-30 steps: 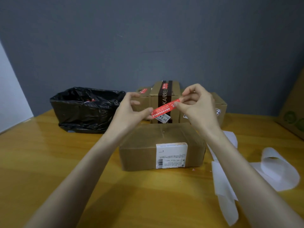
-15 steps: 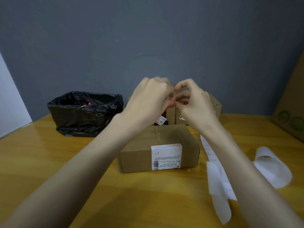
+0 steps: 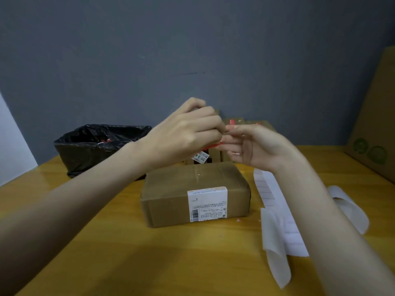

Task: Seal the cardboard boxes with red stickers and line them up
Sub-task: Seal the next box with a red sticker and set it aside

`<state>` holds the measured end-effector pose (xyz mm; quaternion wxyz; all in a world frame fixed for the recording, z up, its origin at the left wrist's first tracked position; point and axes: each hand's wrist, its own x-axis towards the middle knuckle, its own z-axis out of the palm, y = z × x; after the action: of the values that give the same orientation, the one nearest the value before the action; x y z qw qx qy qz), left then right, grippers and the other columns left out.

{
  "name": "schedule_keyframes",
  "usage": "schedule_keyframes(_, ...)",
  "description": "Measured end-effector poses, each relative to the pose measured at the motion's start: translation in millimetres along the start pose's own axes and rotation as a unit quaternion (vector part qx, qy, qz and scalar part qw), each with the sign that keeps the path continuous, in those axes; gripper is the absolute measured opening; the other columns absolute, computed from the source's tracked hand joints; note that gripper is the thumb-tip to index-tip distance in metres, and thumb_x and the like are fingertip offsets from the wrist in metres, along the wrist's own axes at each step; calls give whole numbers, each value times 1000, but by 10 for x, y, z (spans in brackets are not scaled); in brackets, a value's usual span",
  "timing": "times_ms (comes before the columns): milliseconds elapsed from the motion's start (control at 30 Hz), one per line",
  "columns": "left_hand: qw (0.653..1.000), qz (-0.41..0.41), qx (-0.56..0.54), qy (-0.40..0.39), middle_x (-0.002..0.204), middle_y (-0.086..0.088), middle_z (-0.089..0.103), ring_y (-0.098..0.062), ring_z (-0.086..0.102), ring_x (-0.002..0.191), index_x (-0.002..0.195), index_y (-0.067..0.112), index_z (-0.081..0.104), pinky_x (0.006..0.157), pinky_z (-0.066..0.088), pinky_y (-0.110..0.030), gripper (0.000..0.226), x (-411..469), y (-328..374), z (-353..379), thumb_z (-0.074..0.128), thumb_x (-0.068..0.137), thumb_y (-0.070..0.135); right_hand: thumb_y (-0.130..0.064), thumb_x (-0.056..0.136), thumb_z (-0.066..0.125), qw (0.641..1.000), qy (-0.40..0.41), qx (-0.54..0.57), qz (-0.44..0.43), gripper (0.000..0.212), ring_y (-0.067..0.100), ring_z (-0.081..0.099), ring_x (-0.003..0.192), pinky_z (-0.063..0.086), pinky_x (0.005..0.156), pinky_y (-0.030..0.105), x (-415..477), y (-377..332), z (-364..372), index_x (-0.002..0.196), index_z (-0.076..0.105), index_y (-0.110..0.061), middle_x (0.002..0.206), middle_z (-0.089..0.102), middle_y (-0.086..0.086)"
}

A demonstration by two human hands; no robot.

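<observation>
A brown cardboard box (image 3: 192, 189) with a white shipping label on its front lies in the middle of the wooden table. Above and behind it, my left hand (image 3: 183, 135) and my right hand (image 3: 256, 144) meet and pinch a red sticker (image 3: 210, 146), of which only a small strip shows between the fingers. Behind the hands stand other cardboard boxes (image 3: 235, 124); one carries a red sticker on top. My hands hide most of them.
A bin lined with a black bag (image 3: 96, 144) stands at the back left. White sticker backing sheets (image 3: 277, 221) lie curled to the right of the box. A large cardboard sheet (image 3: 374, 124) leans at the far right. A grey wall closes the back.
A second ago the red sticker was stretched between both hands. My left hand has since moved right over it, and the hands now meet with the sticker mostly hidden.
</observation>
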<state>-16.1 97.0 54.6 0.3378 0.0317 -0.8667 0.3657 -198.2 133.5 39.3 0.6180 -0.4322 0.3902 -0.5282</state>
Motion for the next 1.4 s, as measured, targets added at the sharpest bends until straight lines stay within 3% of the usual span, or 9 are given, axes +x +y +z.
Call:
schedule_keyframes(100, 995, -57, -67, 39, 86, -8, 67, -18, 55, 79, 78, 2, 68, 84, 38, -33, 18, -14, 46, -9, 61, 91, 13, -9, 93, 46, 997, -7, 60, 51, 11, 15, 70, 60, 48, 43, 17, 9, 21, -56, 89, 56, -12, 69, 72, 6)
schedule_keyframes(200, 956, -227, -150, 113, 83, -8, 66, -16, 58, 80, 76, -1, 67, 80, 45, -31, 16, 20, 91, -40, 67, 84, 13, -20, 92, 51, 997, 25, 69, 37, 8, 16, 70, 63, 48, 42, 17, 48, 74, -118, 93, 53, -12, 72, 70, 4)
schedule_keyframes(333, 866, -439, -209, 114, 78, 5, 66, -5, 58, 77, 74, 10, 69, 73, 40, -11, 9, 90, 106, -40, 72, 79, 18, -54, 68, 58, 999, -27, -39, 1, 61, 23, 68, 93, 57, 67, 31, 54, 95, -39, 110, 59, -10, 100, 68, 10)
schedule_keyframes(533, 729, -583, -321, 160, 75, 2, 68, -7, 62, 74, 75, 9, 71, 69, 48, -18, 8, 40, 174, -27, 74, 77, 16, -7, 82, 66, 984, 7, -166, -68, 1, 15, 69, 72, 59, 65, 26, 56, 142, 81, 83, 66, -8, 83, 68, 8)
schedule_keyframes(733, 562, -683, -421, 201, 78, 5, 71, -5, 63, 80, 79, 16, 73, 76, 49, -24, 6, -275, 257, 58, 71, 79, 11, 4, 79, 67, 959, 78, -220, -160, 22, 10, 69, 62, 55, 57, 17, 74, 136, 82, 98, 68, -8, 77, 71, 8)
schedule_keyframes(867, 541, -707, -401, 217, 76, 0, 71, -9, 66, 75, 81, 13, 72, 73, 54, -22, 8, -411, 381, 142, 70, 79, 5, 0, 77, 71, 924, 136, -295, -201, 21, 10, 69, 62, 53, 55, 17, 147, 193, 125, 95, 64, -7, 74, 70, 6)
schedule_keyframes(1000, 520, -724, -390, 230, 75, -2, 70, -5, 66, 67, 81, 10, 70, 66, 53, -17, 8, -459, 462, 227, 69, 80, 2, -6, 71, 78, 903, 167, -341, -201, 22, 17, 69, 79, 57, 71, 29, 227, 315, 119, 88, 66, -14, 88, 69, 3)
schedule_keyframes(1267, 525, -731, -375, 222, 75, 4, 70, 2, 65, 66, 95, 14, 68, 74, 54, -19, 17, -535, 478, 284, 71, 79, 10, -14, 74, 77, 901, 182, -345, -188, 9, 9, 63, 64, 52, 64, 27, 302, 438, 146, 67, 71, -14, 74, 71, 3)
schedule_keyframes(1400, 529, -735, -379, 190, 78, 7, 72, 4, 66, 79, 113, 27, 57, 82, 43, -15, 39, -580, 417, 262, 72, 78, 15, -12, 78, 73, 918, 170, -313, -173, 12, 18, 70, 79, 58, 69, 32, 296, 410, 149, 67, 69, -15, 80, 71, 7)
